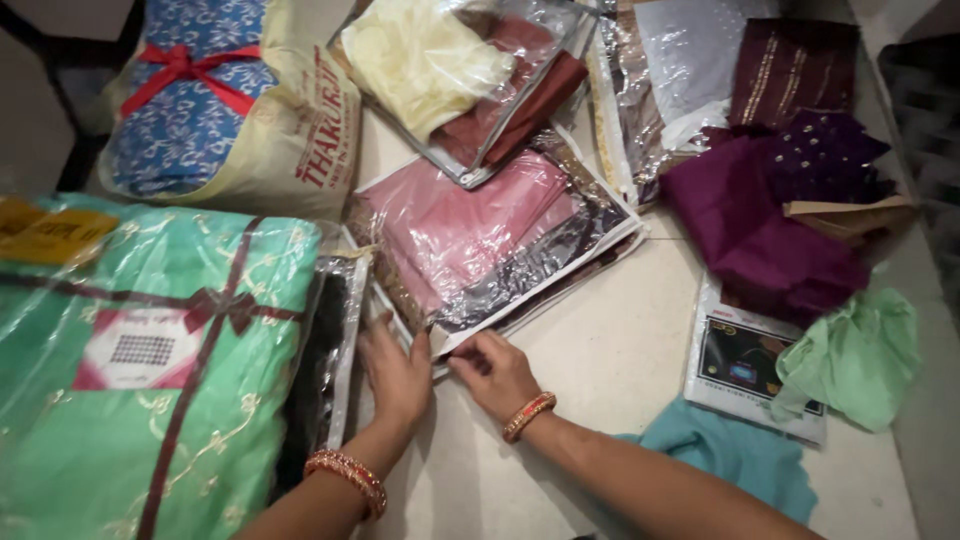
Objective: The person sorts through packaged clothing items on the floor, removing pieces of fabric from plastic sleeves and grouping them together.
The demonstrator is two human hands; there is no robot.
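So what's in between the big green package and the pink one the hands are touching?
A dark garment in a clear plastic packet lies between the green package and the pink packet, seen in the head view. The left hand rests beside it.

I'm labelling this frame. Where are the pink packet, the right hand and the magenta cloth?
pink packet (470, 225), head view, middle of its clear cover.
right hand (497, 372), head view, back of the hand.
magenta cloth (745, 225), head view, its folded middle.

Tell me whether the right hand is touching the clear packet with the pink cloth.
Touching. The head view shows the right hand pinching the near edge of the clear packet of pink cloth, fingertips on its white border.
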